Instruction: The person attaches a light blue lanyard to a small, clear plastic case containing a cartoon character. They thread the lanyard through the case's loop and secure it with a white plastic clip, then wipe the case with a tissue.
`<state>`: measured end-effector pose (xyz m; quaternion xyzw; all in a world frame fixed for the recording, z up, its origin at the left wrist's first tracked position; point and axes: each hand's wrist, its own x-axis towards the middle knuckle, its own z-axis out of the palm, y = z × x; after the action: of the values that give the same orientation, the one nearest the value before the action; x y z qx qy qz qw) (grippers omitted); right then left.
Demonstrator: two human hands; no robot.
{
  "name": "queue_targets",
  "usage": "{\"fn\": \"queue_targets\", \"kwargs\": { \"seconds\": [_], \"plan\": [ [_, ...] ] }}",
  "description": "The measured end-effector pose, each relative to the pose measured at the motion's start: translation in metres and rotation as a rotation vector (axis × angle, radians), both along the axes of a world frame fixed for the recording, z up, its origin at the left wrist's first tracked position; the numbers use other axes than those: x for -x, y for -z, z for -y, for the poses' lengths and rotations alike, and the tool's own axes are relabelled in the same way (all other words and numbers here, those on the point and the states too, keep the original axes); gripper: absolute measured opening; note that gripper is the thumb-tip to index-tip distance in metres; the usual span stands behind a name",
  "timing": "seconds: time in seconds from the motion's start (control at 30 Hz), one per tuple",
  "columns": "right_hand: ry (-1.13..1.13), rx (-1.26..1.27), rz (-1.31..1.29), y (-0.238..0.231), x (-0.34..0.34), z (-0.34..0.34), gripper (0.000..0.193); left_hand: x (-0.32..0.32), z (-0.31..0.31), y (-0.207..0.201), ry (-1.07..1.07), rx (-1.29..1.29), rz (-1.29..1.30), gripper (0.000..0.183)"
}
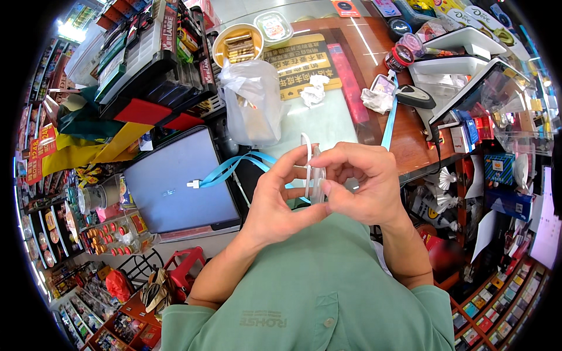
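In front of my chest, both hands are raised with their fingers curled around a thin clear plastic piece [318, 182], seen edge-on. A narrow white strip [307, 161] with a bent top stands alongside it. My left hand [280, 202] grips from the left, thumb at the bottom. My right hand [366, 181] pinches the right side between thumb and fingers. What exactly the piece is cannot be made out. Close behind my left hand, a light blue lanyard [225, 169] with a white end clip [193, 184] lies partly over a grey-blue panel [175, 181] in a dark frame.
Beyond my hands are a white plastic bag [250, 102], crumpled tissue [315, 90], a yellow-and-black sign [298, 64] and a round tub [237, 44]. A barcode scanner [417, 97] and another blue strap [389, 123] lie at right. Stocked shelves [497, 304] surround me.
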<state>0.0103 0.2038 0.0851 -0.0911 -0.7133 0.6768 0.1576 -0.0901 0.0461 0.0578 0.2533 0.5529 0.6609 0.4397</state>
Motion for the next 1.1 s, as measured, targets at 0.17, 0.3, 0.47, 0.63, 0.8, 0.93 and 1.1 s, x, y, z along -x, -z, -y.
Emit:
{"fn": "queue_targets", "kwargs": {
  "seconds": [0.17, 0.3, 0.47, 0.63, 0.8, 0.93, 1.1],
  "plan": [
    [0.005, 0.195, 0.013, 0.005, -0.001, 0.003, 0.025, 0.0, -0.002, -0.009, 0.032, 0.014, 0.074, 0.082],
    [-0.03, 0.296, 0.003, 0.009, -0.002, 0.001, 0.025, 0.002, -0.001, -0.007, 0.062, 0.007, 0.199, 0.081],
    [-0.063, 0.382, -0.004, 0.007, 0.0, 0.002, 0.031, 0.003, -0.001, -0.008, 0.065, 0.011, 0.247, 0.08],
    [-0.059, 0.408, 0.014, 0.008, -0.001, 0.001, 0.029, 0.003, -0.001, -0.011, 0.063, 0.022, 0.236, 0.078],
    [-0.056, 0.474, 0.054, 0.006, 0.0, 0.001, 0.024, 0.003, -0.002, -0.012, 0.077, 0.034, 0.246, 0.077],
    [-0.031, 0.5, 0.064, 0.007, 0.002, 0.003, 0.024, 0.001, -0.003, -0.012, 0.075, 0.056, 0.257, 0.075],
    [0.022, 0.274, 0.197, 0.011, 0.002, 0.005, 0.026, -0.001, -0.004, -0.013, 0.089, 0.059, 0.203, 0.07]
  ]
}}
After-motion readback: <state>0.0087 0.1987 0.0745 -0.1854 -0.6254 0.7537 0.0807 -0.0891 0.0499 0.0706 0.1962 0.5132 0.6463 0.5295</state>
